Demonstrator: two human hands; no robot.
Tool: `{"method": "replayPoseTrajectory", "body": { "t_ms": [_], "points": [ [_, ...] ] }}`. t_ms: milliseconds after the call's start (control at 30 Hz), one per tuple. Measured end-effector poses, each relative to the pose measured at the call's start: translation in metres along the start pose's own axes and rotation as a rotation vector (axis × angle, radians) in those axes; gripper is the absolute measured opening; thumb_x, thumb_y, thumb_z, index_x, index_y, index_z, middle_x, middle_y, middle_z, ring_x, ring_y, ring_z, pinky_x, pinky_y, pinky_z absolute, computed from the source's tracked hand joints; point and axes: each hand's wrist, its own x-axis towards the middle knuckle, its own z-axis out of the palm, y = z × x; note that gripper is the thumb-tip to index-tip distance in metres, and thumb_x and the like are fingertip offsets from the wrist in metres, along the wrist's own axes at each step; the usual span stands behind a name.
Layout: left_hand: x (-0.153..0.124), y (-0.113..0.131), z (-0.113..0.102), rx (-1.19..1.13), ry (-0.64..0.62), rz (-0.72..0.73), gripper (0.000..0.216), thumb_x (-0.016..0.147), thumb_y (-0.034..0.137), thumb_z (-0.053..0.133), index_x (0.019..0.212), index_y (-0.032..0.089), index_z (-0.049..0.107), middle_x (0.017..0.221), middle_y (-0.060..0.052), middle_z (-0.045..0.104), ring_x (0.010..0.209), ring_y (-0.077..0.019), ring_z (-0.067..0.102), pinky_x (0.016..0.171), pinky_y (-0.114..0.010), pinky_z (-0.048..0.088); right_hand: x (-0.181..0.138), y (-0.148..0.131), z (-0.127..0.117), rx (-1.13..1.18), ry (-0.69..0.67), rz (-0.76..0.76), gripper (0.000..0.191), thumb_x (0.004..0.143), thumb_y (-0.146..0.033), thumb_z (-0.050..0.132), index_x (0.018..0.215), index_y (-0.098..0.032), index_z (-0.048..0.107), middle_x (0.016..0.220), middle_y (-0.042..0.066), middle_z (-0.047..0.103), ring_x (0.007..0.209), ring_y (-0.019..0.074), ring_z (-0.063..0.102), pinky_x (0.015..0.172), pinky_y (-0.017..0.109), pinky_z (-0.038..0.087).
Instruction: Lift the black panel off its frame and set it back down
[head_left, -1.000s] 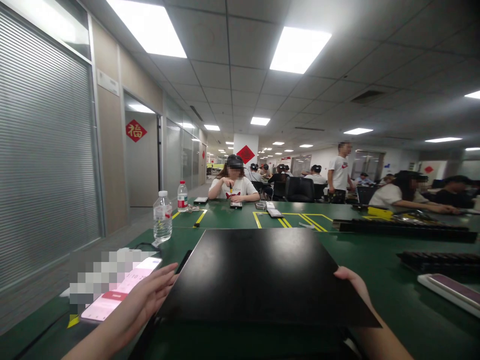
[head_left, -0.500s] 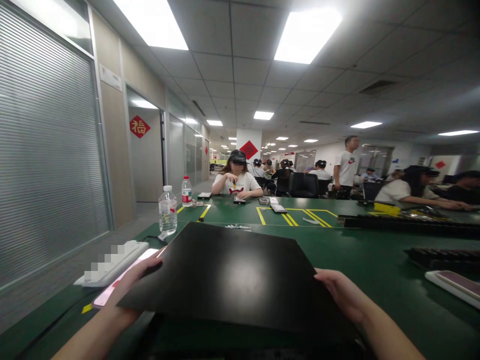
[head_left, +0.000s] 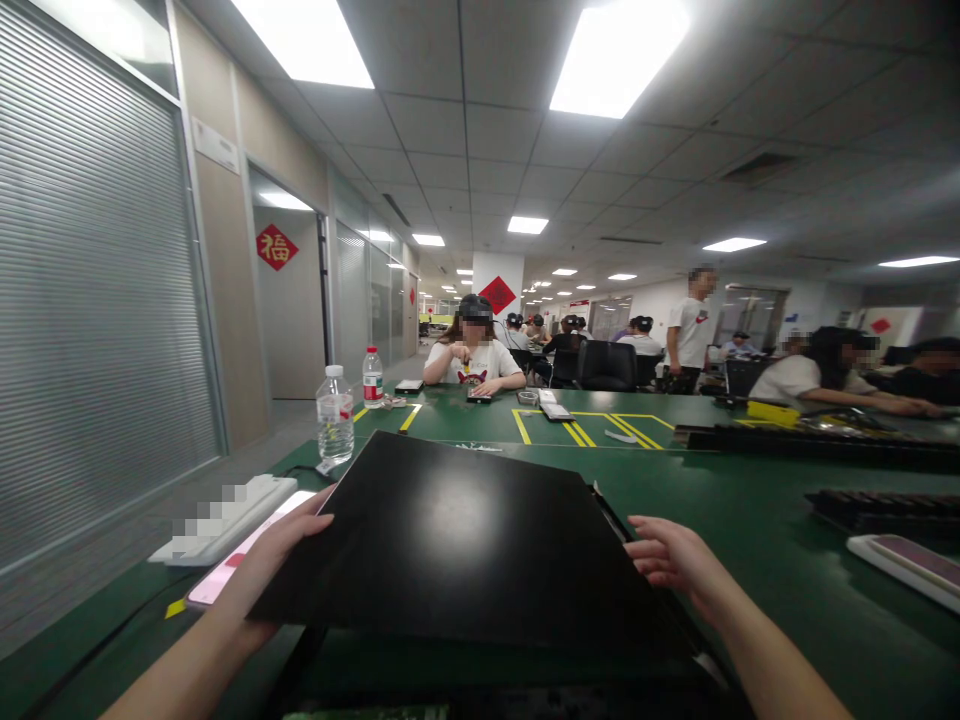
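A flat black rectangular panel (head_left: 450,540) spans the middle of the view, tilted, with a ceiling light mirrored in its glossy face. My left hand (head_left: 289,535) grips its left edge, thumb on top and the other fingers hidden underneath. Beside the right edge is my right hand (head_left: 675,560), thumb and fingers apart, holding nothing; whether its fingertips touch the edge I cannot tell. Under the panel lies a dark frame (head_left: 690,640), its right side showing past the panel. Part of a green circuit board (head_left: 367,712) shows at the bottom.
On the green table (head_left: 750,500), a phone (head_left: 247,550) and white power strip (head_left: 225,520) lie left, near a water bottle (head_left: 335,415). Another phone (head_left: 922,565) and black strip-like parts (head_left: 862,515) are at right. A person (head_left: 476,355) works opposite.
My right hand has come off the panel's right edge. The panel has shifted slightly left, uncovering the frame's right side. My left hand keeps its hold.
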Motion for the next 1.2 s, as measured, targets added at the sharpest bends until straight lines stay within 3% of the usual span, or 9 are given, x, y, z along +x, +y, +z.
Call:
{"method": "replayPoseTrajectory", "body": {
  "t_ms": [167, 433, 633, 867, 1200],
  "points": [
    [-0.001, -0.007, 0.002, 0.199, -0.037, 0.097, 0.049, 0.073, 0.034, 0.053, 0.121, 0.028, 0.051, 0.106, -0.002, 0.069, 0.095, -0.0244, 0.064, 0.084, -0.039, 0.049, 0.001, -0.001, -0.001, -0.078, 0.068, 0.010, 0.040, 0.069, -0.030, 0.053, 0.106, -0.013, 0.050, 0.062, 0.009, 0.068, 0.050, 0.0146, 0.060, 0.045, 0.021, 0.039],
    [0.000, -0.008, 0.001, 0.213, 0.013, 0.093, 0.044, 0.073, 0.032, 0.054, 0.116, 0.026, 0.055, 0.105, -0.003, 0.069, 0.095, -0.0251, 0.064, 0.084, -0.040, 0.049, 0.017, 0.009, -0.001, -0.203, 0.128, -0.116, 0.032, 0.062, -0.029, 0.055, 0.090, -0.013, 0.057, 0.048, 0.005, 0.062, 0.036, 0.0108, 0.047, 0.036, 0.019, 0.024],
    [-0.002, -0.009, 0.003, 0.248, 0.024, 0.095, 0.045, 0.074, 0.031, 0.054, 0.118, 0.025, 0.053, 0.104, -0.003, 0.070, 0.093, -0.0257, 0.065, 0.083, -0.041, 0.049, 0.024, 0.015, -0.004, -0.262, 0.159, -0.188, 0.033, 0.065, -0.032, 0.054, 0.091, -0.012, 0.057, 0.050, 0.005, 0.064, 0.035, 0.0089, 0.042, 0.040, 0.021, 0.031],
    [-0.014, -0.004, 0.014, 0.145, 0.003, 0.055, 0.052, 0.073, 0.025, 0.059, 0.121, 0.010, 0.049, 0.090, -0.004, 0.074, 0.091, -0.0242, 0.066, 0.074, -0.029, 0.050, 0.027, 0.019, -0.005, -0.389, 0.195, -0.196, 0.035, 0.069, -0.040, 0.050, 0.091, -0.014, 0.058, 0.052, 0.005, 0.065, 0.036, 0.0109, 0.045, 0.042, 0.024, 0.034],
    [-0.008, -0.005, 0.011, 0.115, -0.006, 0.024, 0.038, 0.066, 0.019, 0.065, 0.104, 0.020, 0.064, 0.092, -0.004, 0.074, 0.088, -0.0229, 0.067, 0.064, -0.025, 0.053, 0.035, 0.023, -0.010, -0.471, 0.195, -0.176, 0.041, 0.072, -0.044, 0.044, 0.095, -0.014, 0.057, 0.057, 0.006, 0.066, 0.038, 0.0111, 0.047, 0.044, 0.024, 0.036]
  ]
}}
